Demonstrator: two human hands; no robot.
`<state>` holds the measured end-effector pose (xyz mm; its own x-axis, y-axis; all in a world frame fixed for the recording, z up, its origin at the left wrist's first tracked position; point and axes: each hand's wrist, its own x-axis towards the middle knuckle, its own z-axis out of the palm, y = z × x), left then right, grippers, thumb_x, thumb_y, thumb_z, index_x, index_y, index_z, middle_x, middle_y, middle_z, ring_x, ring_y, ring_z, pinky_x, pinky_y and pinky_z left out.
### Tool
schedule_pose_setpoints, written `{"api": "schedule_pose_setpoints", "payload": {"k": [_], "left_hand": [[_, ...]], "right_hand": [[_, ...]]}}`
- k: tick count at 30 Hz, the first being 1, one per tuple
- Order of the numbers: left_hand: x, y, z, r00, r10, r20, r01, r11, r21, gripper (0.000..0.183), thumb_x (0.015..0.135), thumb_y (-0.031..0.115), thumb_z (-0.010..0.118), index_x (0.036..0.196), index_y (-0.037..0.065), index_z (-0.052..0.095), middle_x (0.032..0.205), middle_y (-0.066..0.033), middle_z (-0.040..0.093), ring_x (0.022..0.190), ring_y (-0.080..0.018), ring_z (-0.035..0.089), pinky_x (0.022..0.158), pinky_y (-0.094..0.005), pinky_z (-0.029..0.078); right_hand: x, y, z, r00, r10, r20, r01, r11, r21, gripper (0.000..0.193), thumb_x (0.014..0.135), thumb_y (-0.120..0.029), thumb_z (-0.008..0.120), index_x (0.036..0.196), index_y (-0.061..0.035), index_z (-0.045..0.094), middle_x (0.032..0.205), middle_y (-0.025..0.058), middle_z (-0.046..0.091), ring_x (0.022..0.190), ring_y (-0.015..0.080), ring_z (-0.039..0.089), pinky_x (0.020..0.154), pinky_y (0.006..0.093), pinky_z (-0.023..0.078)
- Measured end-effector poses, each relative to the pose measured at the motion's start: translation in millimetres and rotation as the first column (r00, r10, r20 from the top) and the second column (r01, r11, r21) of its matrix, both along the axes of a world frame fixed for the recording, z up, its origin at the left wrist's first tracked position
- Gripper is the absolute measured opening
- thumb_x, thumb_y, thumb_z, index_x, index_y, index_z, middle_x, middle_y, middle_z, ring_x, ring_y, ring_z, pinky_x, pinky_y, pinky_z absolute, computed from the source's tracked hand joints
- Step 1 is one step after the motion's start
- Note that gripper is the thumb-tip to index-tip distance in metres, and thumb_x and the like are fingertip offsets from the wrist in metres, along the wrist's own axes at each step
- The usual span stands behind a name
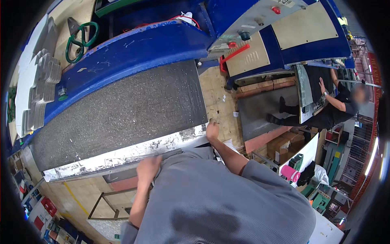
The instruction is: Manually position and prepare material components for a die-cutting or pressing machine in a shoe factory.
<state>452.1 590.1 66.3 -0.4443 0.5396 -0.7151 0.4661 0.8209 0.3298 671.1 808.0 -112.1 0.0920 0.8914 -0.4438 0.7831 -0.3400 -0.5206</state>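
Note:
A dark, speckled work surface [122,110] slopes in front of me, with a worn white strip [130,156] along its near edge. My right hand [212,131] is beside that surface's near right corner. Its fingers are curled closed, and what they hold, if anything, is too small to make out. Close to my body, just below the white strip, is my left hand [148,168]. Motion smears its fingers, so its grip cannot be made out.
A blue machine frame [134,53] borders the far side, with green-handled scissors [81,38] and stacked pale plates [36,89] at left. A control panel [256,24] and red lever [235,57] are ahead right. Another person [337,101] works at a neighbouring machine.

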Motion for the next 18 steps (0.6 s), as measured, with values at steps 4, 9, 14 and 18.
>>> {"api": "schedule_pose_setpoints", "payload": {"k": [4,9,14,18], "left_hand": [[38,134,-8,0.876,-0.395,-0.276,0.472,0.592,0.653,0.032,0.080,0.027,0.065,0.101,0.004,0.063,0.102,-0.0141,0.060,0.105,-0.0334,0.053,0.094,-0.0416,0.040],[65,207,-76,0.327,-0.629,-0.705,0.945,0.193,0.266,0.032,0.080,0.024,0.061,0.105,0.006,0.060,0.109,-0.0085,0.058,0.113,-0.0289,0.049,0.106,-0.0451,0.028],[69,222,-97,0.066,-0.706,-0.706,0.985,-0.067,0.160,0.021,0.080,0.020,0.056,0.098,0.009,0.061,0.100,-0.0045,0.059,0.108,-0.0242,0.051,0.099,-0.0389,0.034],[72,250,-91,-0.004,-0.847,-0.532,0.987,-0.089,0.135,0.022,0.071,0.023,0.065,0.090,0.010,0.066,0.097,-0.0021,0.059,0.099,-0.0211,0.052,0.084,-0.0335,0.039]], "right_hand": [[-6,-7,-7,0.986,0.066,0.150,-0.078,0.994,0.073,0.051,0.091,-0.033,0.032,0.087,0.0070,0.064,0.093,0.0326,0.061,0.093,0.0483,0.057,0.082,0.0534,0.043],[-4,-16,-10,0.947,0.252,0.200,-0.280,0.951,0.131,0.038,0.090,-0.032,0.037,0.086,-0.0003,0.058,0.089,0.0269,0.063,0.081,0.0469,0.060,0.076,0.0546,0.047],[-8,-8,10,0.983,0.143,0.118,-0.145,0.989,0.002,0.035,0.092,-0.030,0.036,0.087,-0.0034,0.058,0.093,0.0229,0.063,0.088,0.0453,0.058,0.078,0.0536,0.047],[-12,-7,8,0.987,0.082,0.138,-0.079,0.996,-0.029,0.038,0.092,-0.032,0.036,0.087,-0.0032,0.060,0.094,0.0232,0.063,0.091,0.0443,0.058,0.079,0.0532,0.046]]}}
